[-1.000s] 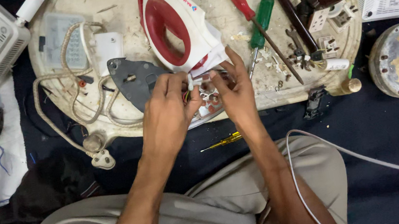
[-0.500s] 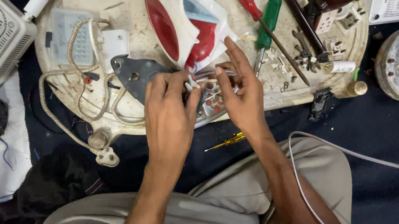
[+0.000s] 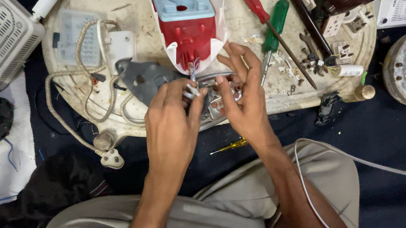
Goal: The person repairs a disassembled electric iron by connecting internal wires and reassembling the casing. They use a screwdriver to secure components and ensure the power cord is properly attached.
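left hand (image 3: 172, 123) is pinching a small bundle of thin wires (image 3: 192, 76) between thumb and fingertips, fingers closed on them just below the open end of the red and white iron body (image 3: 189, 26), which is standing tipped up on the round work board (image 3: 264, 92). right hand (image 3: 242, 96) is meeting it from the other side, thumb and forefinger drawn together on something small at the wire ends, the other fingers fanned loosely upward; what exactly it is gripping is too small to tell.

as a judgement: the wires are looking thin and are running straight into the iron body, so a sideways tug from either hand could be straining them where they enter the shell or snapping a strand. the iron body is resting on its edge with nothing bracing it, so a pull on the wires could be tipping it over onto the hands. small loose parts are lying under the fingers, and a slip could be scattering them off the board edge.

beside the left hand the grey soleplate (image 3: 145, 80) is lying flat, with a braided cord (image 3: 68, 124) looping past it. a red screwdriver (image 3: 254, 4) and a green screwdriver (image 3: 273, 26) are lying near the right hand, and a small yellow screwdriver (image 3: 230, 147) is sitting on the dark cloth below.
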